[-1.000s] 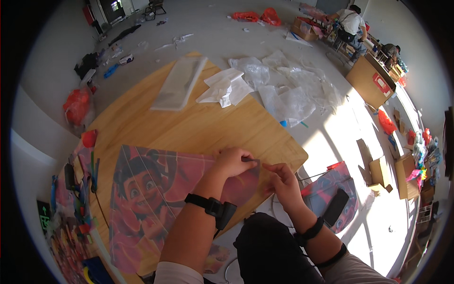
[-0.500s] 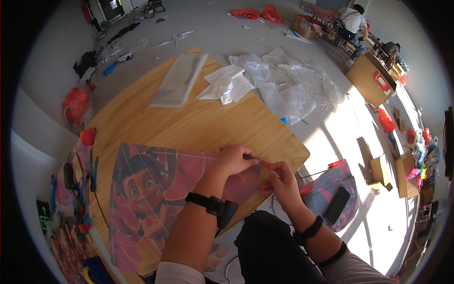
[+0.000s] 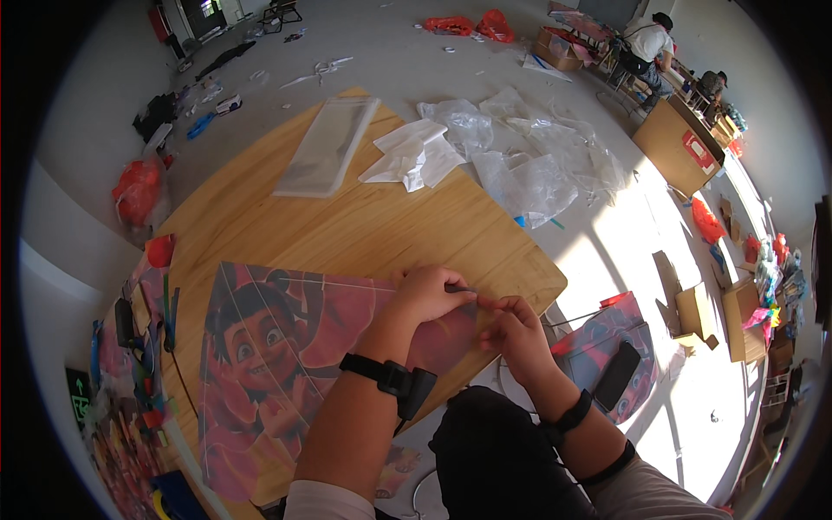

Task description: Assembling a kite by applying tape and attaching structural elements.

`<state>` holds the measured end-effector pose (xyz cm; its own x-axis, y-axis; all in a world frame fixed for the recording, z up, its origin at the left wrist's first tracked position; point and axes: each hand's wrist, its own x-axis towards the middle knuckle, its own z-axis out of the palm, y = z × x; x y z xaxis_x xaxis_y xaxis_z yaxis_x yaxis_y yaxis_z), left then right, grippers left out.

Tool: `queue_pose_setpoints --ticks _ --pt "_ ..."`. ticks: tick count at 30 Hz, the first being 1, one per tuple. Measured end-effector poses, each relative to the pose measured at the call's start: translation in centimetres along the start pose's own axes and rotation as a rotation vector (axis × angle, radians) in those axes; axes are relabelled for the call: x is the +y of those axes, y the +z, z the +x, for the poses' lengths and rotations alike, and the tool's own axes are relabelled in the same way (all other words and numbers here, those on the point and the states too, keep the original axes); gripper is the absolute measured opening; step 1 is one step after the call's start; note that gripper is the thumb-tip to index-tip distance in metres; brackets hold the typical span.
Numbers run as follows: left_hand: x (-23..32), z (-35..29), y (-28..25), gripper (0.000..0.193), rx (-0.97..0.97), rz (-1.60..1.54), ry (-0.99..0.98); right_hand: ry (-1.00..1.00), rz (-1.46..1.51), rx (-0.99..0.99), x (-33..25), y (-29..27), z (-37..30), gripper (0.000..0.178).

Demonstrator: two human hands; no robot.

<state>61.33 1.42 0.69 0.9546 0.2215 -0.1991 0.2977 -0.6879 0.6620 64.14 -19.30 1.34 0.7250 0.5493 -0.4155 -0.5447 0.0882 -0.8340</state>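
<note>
A pink and red kite with a printed cartoon figure and thin pale lines across it lies over the near part of the wooden table. At its right corner my left hand is closed on a short, dark, thin rod, which pokes out past the thumb. My right hand is just right of the rod's tip, thumb and forefinger pinched together. Whatever lies between those fingers is too small to make out. The kite's right corner is partly behind my hands.
A clear plastic sleeve and crumpled white paper lie on the table's far part. Plastic wrap is heaped beyond its edge. Right of my knee, a black phone rests on another printed piece. Cardboard boxes and seated people are farther right.
My right hand's fingers have shifted very slightly at the kite's corner. The left hand keeps its grip on the dark rod, and the kite stays in place.
</note>
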Motion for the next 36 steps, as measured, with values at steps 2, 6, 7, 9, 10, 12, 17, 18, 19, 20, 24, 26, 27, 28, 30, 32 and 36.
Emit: queue_pose_setpoints --ticks 2,6,7,9,10,12,17,18,19,20,24,26,27,28,30,32,36 --pt "0.0 0.0 0.0 0.030 0.000 -0.004 -0.001 0.007 0.009 0.006 0.0 0.0 0.1 0.015" --pt "-0.1 0.0 0.1 0.030 0.006 -0.009 0.002 0.000 0.031 0.003 0.0 -0.1 0.1 0.014" --pt "-0.1 -0.1 0.2 0.030 0.029 -0.001 0.016 -0.002 0.037 0.000 0.1 -0.1 0.1 0.014" --pt "-0.2 -0.1 0.2 0.030 0.024 -0.003 0.017 0.001 0.044 -0.004 0.2 -0.1 0.2 0.014" --pt "-0.3 -0.1 0.1 0.030 0.018 -0.006 0.017 0.004 0.050 -0.008 0.3 -0.2 0.3 0.014" --pt "0.1 0.0 -0.1 0.032 -0.019 0.005 0.004 0.005 0.046 -0.006 0.2 -0.4 0.5 0.014" --pt "0.4 -0.2 -0.5 0.034 -0.065 0.011 -0.025 0.018 0.047 -0.006 0.3 -0.4 0.7 0.014" --pt "0.3 -0.2 -0.4 0.033 -0.057 0.012 -0.022 0.023 0.047 -0.008 0.3 -0.4 0.7 0.014" --pt "0.3 -0.2 -0.4 0.032 -0.049 0.014 -0.018 0.027 0.046 -0.010 0.4 -0.4 0.7 0.013" --pt "0.3 -0.2 -0.4 0.032 -0.050 0.014 -0.017 0.027 0.046 -0.009 0.3 -0.4 0.8 0.013" --pt "0.1 -0.1 -0.3 0.031 -0.051 0.011 -0.007 0.033 0.037 -0.011 0.3 -0.3 0.9 0.013" --pt "0.1 -0.1 -0.3 0.030 -0.037 0.017 0.004 0.031 0.033 -0.015 0.2 -0.3 1.0 0.013" --pt "0.2 -0.1 -0.3 0.030 -0.044 0.011 0.000 0.028 0.038 -0.018 0.1 -0.3 1.0 0.013" --pt "0.2 -0.1 -0.4 0.030 -0.051 0.005 -0.004 0.026 0.042 -0.021 0.1 -0.3 1.0 0.013" --pt "0.2 -0.1 -0.4 0.030 -0.051 0.001 -0.007 0.024 0.037 -0.020 0.2 -0.3 1.0 0.013" --pt "0.3 -0.1 -0.3 0.030 -0.053 -0.004 -0.009 0.022 0.031 -0.018 0.2 -0.4 1.0 0.012" --pt "0.1 -0.1 0.0 0.028 -0.023 0.004 0.005 -0.012 -0.026 -0.014 0.0 -0.5 1.1 0.013"
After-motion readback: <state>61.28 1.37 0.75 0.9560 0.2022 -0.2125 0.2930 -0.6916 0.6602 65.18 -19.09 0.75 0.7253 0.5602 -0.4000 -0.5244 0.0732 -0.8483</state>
